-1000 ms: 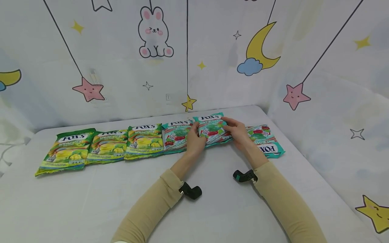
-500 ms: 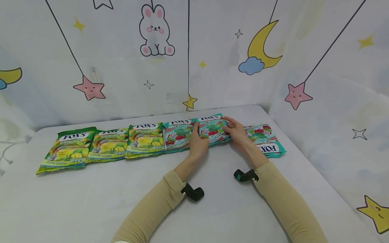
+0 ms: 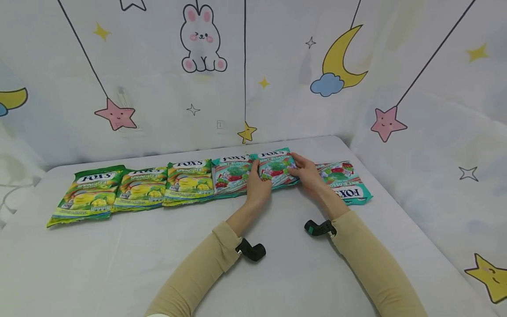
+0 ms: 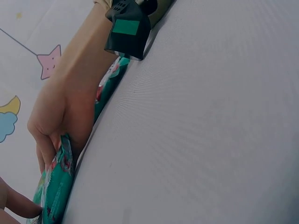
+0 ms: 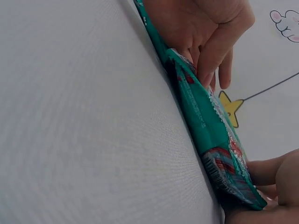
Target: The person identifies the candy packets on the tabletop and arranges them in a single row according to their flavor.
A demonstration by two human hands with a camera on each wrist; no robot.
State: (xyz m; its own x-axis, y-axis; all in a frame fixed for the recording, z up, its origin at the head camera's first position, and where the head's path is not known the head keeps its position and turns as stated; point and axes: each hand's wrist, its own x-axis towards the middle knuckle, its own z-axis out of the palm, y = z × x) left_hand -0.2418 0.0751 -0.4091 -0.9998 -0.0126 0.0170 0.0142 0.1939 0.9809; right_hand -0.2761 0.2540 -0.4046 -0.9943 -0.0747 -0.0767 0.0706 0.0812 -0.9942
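Note:
Both hands are at the middle teal Mint Blossom candy bag (image 3: 276, 167), label up, in a row on the table. My left hand (image 3: 259, 187) grips its left edge, thumb on the front. At the right edge my right hand (image 3: 309, 176) pinches it between thumb and fingers. In the right wrist view the candy bag (image 5: 201, 112) lies low over the cloth, with the left hand (image 5: 205, 28) at its far end. The left wrist view shows the right hand (image 4: 70, 102) holding the bag's (image 4: 58, 186) far end. Fingers behind the bag are partly hidden.
Another Mint Blossom bag (image 3: 232, 176) lies left of the held one, and an upside-down one (image 3: 342, 180) lies to the right, partly behind the right forearm. Three yellow-green Spring Tea bags (image 3: 89, 193) line the left side. A printed curtain (image 3: 277, 110) stands behind the white table (image 3: 158, 255).
The left hand has shifted slightly right along the bag since a second ago. The right thumb has moved slightly left over the bag's front. The held bag has barely moved.

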